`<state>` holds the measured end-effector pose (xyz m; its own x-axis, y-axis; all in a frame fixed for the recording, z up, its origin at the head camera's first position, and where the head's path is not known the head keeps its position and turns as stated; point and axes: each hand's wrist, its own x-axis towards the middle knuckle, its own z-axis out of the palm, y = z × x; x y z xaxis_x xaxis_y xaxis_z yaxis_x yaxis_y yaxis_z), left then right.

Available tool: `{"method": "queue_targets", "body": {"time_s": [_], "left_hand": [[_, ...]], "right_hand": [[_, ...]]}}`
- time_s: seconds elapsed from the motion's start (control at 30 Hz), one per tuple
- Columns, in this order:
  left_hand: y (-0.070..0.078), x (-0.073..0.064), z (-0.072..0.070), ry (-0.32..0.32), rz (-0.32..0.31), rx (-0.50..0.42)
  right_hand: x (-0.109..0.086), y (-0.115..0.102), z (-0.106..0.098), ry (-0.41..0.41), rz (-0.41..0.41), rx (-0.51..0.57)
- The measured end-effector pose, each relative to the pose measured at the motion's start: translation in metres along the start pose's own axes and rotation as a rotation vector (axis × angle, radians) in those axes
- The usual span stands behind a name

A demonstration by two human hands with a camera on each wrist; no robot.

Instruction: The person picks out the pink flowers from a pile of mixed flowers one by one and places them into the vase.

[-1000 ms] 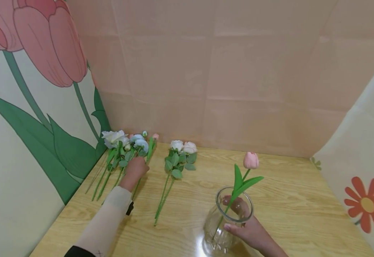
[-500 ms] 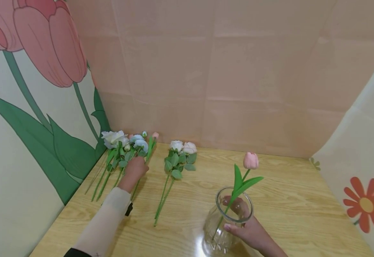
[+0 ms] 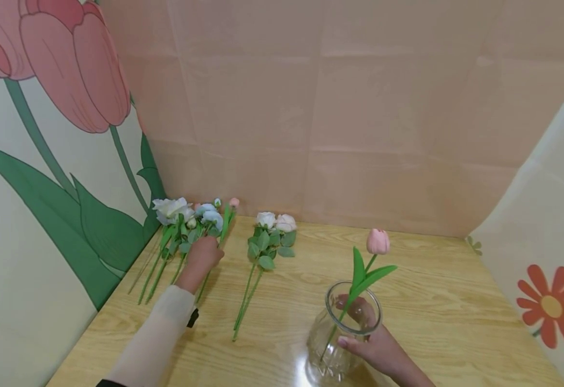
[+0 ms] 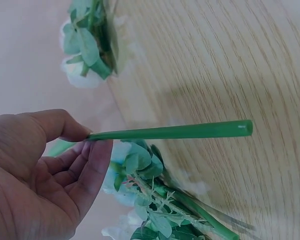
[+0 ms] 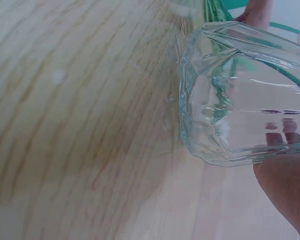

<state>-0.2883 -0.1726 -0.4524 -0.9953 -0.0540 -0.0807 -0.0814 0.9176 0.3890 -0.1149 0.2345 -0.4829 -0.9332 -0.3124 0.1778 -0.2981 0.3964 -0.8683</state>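
At the left of the head view, my left hand (image 3: 203, 255) reaches over a row of flowers. Its thumb and fingertips pinch the green stem (image 4: 190, 131) of a pink tulip (image 3: 234, 203), whose cut end points away from the hand in the left wrist view. My right hand (image 3: 380, 349) grips a clear glass vase (image 3: 316, 344), with the thumb near the neck and fingers behind the glass. One pink tulip (image 3: 377, 242) with two green leaves leans in the vase, its bloom above the rim. The faceted vase base shows in the right wrist view.
White flowers (image 3: 169, 208) and blue flowers (image 3: 212, 217) lie close beside the left hand. Two pale roses (image 3: 276, 221) lie in the middle of the wooden table (image 3: 436, 301). A pinkish backdrop (image 3: 383, 107) closes off the back, with printed flower panels at both sides.
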Motion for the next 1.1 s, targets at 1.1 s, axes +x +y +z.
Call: {"method": "queue_targets", "body": {"time_s": [1.1], "left_hand": [[0.009,-0.020,-0.006,0.142,0.095,-0.112]], "right_hand": [[0.002,0.005,-0.001,-0.014,-0.026,0.016]]}}
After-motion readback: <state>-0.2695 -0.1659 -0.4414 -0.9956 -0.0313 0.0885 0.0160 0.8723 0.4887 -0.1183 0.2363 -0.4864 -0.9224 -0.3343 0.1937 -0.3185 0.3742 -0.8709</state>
